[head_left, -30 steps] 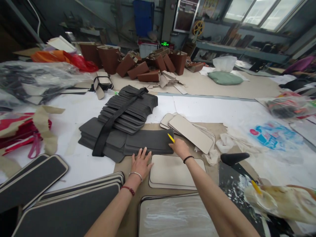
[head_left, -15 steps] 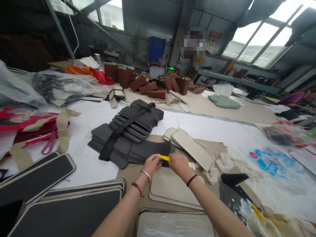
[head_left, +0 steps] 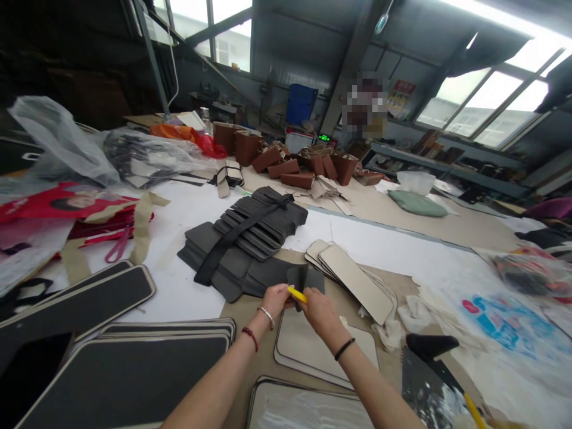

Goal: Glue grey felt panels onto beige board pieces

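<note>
My right hand [head_left: 319,313] is closed around a slim yellow tool [head_left: 297,294]; its working end is hidden, so I cannot tell its exact kind. Close beside it, my left hand [head_left: 274,301] pinches the near edge of a dark grey sheet piece [head_left: 298,276], its fingertips at the tool's far end. Part of this piece stands up behind my fingers. Beyond lies a fanned bundle of dark grey pieces [head_left: 254,223], tied with a black strap [head_left: 236,235]. Under my wrists are beige rounded panels [head_left: 322,351].
Beige narrow panels [head_left: 357,280] are stacked right of the bundle. Large dark panels [head_left: 134,375] lie front left. A black-handled spreader [head_left: 429,345] with white smears and another yellow handle [head_left: 473,411] are front right. Brown boxy bags [head_left: 297,179] stand at the back.
The view has tilted up and turned left. The yellow tool now slants down toward my right hand, and a dark grey flap has risen behind my fingers.
</note>
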A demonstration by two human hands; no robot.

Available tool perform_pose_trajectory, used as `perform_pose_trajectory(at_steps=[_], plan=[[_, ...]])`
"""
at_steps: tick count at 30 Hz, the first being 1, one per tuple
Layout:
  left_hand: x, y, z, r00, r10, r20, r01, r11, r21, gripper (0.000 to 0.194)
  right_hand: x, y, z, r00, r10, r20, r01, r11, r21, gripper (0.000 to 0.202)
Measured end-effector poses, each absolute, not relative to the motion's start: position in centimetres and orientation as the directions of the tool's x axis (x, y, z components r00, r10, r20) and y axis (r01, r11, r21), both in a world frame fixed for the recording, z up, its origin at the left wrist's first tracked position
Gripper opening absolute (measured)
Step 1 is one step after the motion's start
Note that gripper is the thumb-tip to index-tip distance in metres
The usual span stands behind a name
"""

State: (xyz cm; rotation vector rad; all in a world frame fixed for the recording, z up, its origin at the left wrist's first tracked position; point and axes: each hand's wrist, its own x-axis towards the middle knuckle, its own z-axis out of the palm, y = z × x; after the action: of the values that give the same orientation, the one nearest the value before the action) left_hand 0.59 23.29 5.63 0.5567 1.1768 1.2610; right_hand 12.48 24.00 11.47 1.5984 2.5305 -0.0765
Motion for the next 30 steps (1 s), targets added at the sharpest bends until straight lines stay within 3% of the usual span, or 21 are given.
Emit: perform_pose_trajectory(at_steps=[3, 5, 8, 10, 12, 14, 16, 23, 28, 30], plan=[[-0.4, 22.6, 6.1, -0.273, 0.903, -0.333, -0.370, 0.221, 0.903, 0.035, 13.6, 24.8, 11.1, -0.255, 0.954, -0.158, 0.962, 0.267, 0.064, 0.025], [-1.7, 21.8, 7.0, -0.463, 0.841, -0.279, -0.283, 0.158, 0.946, 0.033, 14.6, 25.0, 11.4, -0.146, 0.976, -0.161, 0.983, 0.162, 0.087, 0.025], [-3.6, 20.0, 9.4, -0.733, 0.680, -0.031, 0.021, 0.068, 0.997, 0.027, 15.1, 24.3, 13.0, -0.143, 0.978, -0.149, 0.990, 0.141, -0.027, 0.033], [-4.0, 18.7, 11.4, -0.707, 0.702, 0.086, 0.150, 0.030, 0.988, 0.027, 14.4, 22.9, 14.7, -0.278, 0.956, -0.096, 0.944, 0.253, -0.211, 0.038], [-3.6, 17.4, 13.1, -0.618, 0.782, 0.086, 0.153, 0.012, 0.988, 0.028, 13.0, 21.1, 16.3, -0.430, 0.903, 0.016, 0.844, 0.408, -0.347, 0.048], [-2.9, 16.4, 14.3, -0.558, 0.828, 0.056, 0.106, 0.004, 0.994, 0.028, 11.6, 19.2, 17.6, -0.523, 0.846, 0.107, 0.778, 0.525, -0.346, 0.062], [-2.1, 15.5, 15.1, -0.531, 0.846, 0.046, 0.059, -0.018, 0.998, 0.027, 10.5, 17.5, 18.5, -0.560, 0.818, 0.133, 0.773, 0.573, -0.273, 0.060], [-0.2, 13.7, 18.1, -0.438, 0.896, 0.077, -0.028, -0.100, 0.995, 0.028, 10.5, 14.4, 20.8, -0.475, 0.846, 0.243, 0.823, 0.525, -0.216, 0.058], [-0.2, 13.0, 19.0, -0.392, 0.872, 0.293, 0.233, -0.214, 0.949, 0.035, 13.6, 13.6, 23.6, -0.365, 0.821, 0.439, 0.810, 0.512, -0.284, 0.028], [-1.0, 12.6, 17.8, -0.472, 0.827, 0.306, 0.319, -0.163, 0.934, 0.057, 15.9, 13.0, 24.7, -0.282, 0.839, 0.465, 0.791, 0.478, -0.383, 0.025]])
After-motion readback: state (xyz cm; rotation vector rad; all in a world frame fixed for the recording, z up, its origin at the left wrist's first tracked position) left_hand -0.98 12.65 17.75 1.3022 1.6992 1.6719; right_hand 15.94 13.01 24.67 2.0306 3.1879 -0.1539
